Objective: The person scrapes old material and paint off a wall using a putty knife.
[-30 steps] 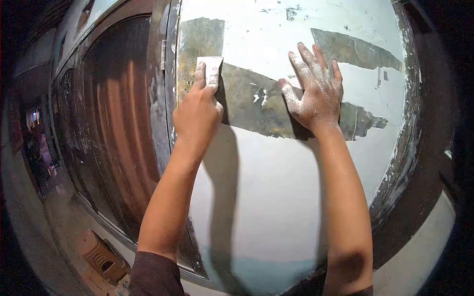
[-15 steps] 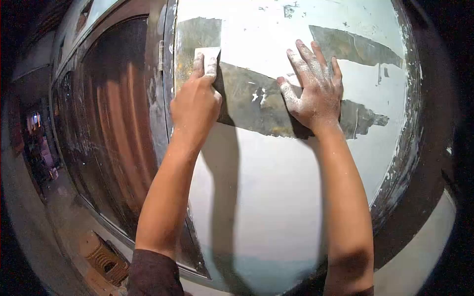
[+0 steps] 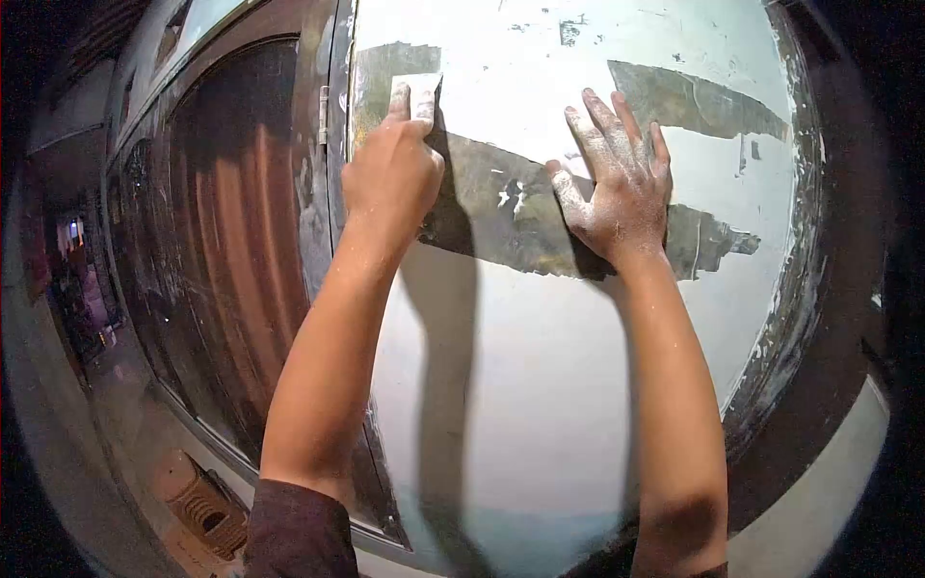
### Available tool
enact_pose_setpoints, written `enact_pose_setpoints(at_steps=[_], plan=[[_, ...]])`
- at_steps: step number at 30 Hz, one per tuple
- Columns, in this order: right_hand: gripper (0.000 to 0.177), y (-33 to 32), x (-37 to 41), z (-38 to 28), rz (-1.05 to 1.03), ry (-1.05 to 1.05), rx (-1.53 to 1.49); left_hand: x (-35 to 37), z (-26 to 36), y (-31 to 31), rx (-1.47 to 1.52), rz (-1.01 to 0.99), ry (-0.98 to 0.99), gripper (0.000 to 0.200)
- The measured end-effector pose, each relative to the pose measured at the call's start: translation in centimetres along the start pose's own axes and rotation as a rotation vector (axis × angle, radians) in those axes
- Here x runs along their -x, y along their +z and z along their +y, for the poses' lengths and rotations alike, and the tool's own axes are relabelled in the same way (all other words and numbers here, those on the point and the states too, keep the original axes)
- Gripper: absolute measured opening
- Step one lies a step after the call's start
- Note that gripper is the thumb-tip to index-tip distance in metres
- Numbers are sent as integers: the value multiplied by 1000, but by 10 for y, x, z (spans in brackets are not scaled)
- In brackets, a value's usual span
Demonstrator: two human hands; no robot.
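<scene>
My left hand [image 3: 393, 178] grips a flat, pale scraper [image 3: 416, 84], with two fingers stretched along its blade. The blade lies against a bare grey-brown strip [image 3: 378, 72] at the upper left of the white wall panel [image 3: 549, 385]. Any handle is hidden inside my closed palm. On the right, my right hand [image 3: 621, 193] rests flat on the panel with its fingers spread, holding nothing. White dust coats its fingers and knuckles. Between the hands runs a wide bare patch [image 3: 487, 193] with ragged edges.
Left of the panel stands a dark wooden door [image 3: 212, 231] in a frame with a metal hinge [image 3: 324, 116]. A brown plastic chair [image 3: 200, 506] is low at the left. Another bare strip [image 3: 699, 96] crosses the upper right, near the rough panel edge.
My left hand has slid the scraper a short way up the wall. The right hand stays in place on the panel. The whole view has shifted slightly.
</scene>
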State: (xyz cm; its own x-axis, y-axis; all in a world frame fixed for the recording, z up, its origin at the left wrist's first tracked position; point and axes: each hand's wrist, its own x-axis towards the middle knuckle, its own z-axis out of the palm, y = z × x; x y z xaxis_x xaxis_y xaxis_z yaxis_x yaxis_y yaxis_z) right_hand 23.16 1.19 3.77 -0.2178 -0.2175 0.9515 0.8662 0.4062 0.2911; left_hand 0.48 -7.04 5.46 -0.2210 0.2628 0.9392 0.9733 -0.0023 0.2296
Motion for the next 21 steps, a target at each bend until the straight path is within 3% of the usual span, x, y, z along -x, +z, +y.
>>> enact_pose_setpoints(at_steps=[1, 10, 21], plan=[[57, 0, 0, 1, -3, 1, 4, -6, -5, 6, 60, 88, 74, 41], [56, -3, 0, -2, -25, 22, -23, -17, 0, -1, 48, 85, 65, 38], [56, -1, 1, 1, 9, 2, -22, 65, -13, 12, 75, -25, -19, 36]])
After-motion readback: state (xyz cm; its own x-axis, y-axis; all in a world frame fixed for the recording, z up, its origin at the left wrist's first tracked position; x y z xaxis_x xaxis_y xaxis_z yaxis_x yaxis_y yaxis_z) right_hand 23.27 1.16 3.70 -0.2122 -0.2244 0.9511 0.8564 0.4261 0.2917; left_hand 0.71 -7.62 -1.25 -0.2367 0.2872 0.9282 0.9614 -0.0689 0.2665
